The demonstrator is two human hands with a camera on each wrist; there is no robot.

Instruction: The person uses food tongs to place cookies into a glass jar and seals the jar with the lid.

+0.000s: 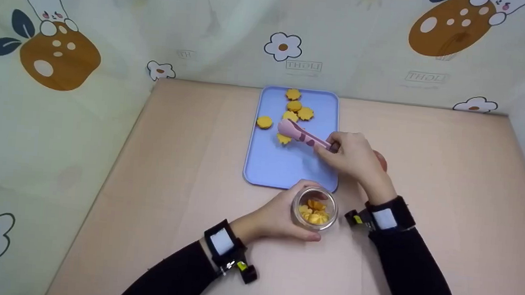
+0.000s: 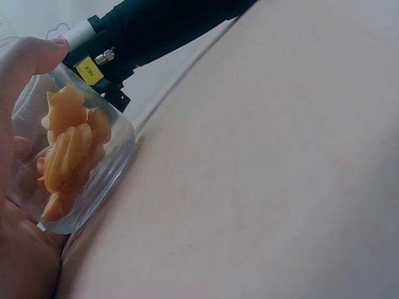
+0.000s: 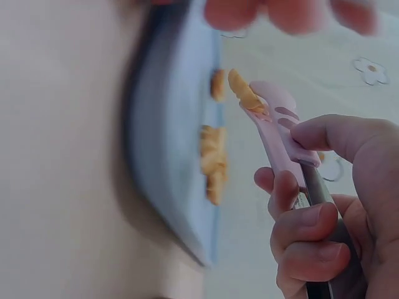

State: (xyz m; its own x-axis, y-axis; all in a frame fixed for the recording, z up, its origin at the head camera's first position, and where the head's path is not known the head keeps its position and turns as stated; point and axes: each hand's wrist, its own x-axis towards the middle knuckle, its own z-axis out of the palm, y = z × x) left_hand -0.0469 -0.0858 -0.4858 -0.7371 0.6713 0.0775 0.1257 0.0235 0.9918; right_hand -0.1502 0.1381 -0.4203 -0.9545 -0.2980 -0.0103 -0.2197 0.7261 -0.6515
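Note:
A clear glass jar (image 1: 315, 209) holding several yellow flower-shaped pieces (image 2: 67, 152) stands on the table just in front of a blue tray (image 1: 270, 167). My left hand (image 1: 280, 214) grips the jar (image 2: 93, 162) round its side. My right hand (image 1: 353, 157) holds pink tongs (image 1: 300, 134) by their handle, the tips reaching over the tray. In the right wrist view the tongs (image 3: 280, 134) pinch one yellow piece (image 3: 243, 92) at their tip. Several more yellow pieces (image 1: 294, 107) lie on the far half of the tray (image 3: 168, 124).
The pink-beige table (image 1: 452, 181) is walled on three sides by a cartoon-printed cloth (image 1: 64, 47). A reddish object (image 1: 382, 160) peeks out behind my right hand. Black wrist straps with cameras sit on both forearms.

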